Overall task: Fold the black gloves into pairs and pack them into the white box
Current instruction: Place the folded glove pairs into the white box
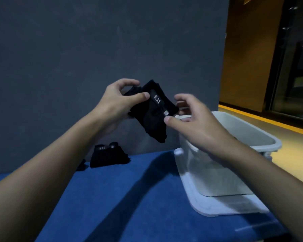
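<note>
— Black gloves [152, 110]: where?
— You're holding them up above the bench [129, 198], just left of the white box [243, 130].
— Grip?
— Your left hand [115, 103] grips their top, thumb in front; your right hand [196, 123] pinches their right edge. Another folded pair [108, 157] lies on the bench, far left.

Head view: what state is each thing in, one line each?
Held gloves: aloft, bunched, between both grips.
Left grip: pinches their upper end.
Right grip: pinches their tab end.
Folded gloves: lying on the blue table.
White box: upright, lidless, contents out of sight.
</note>
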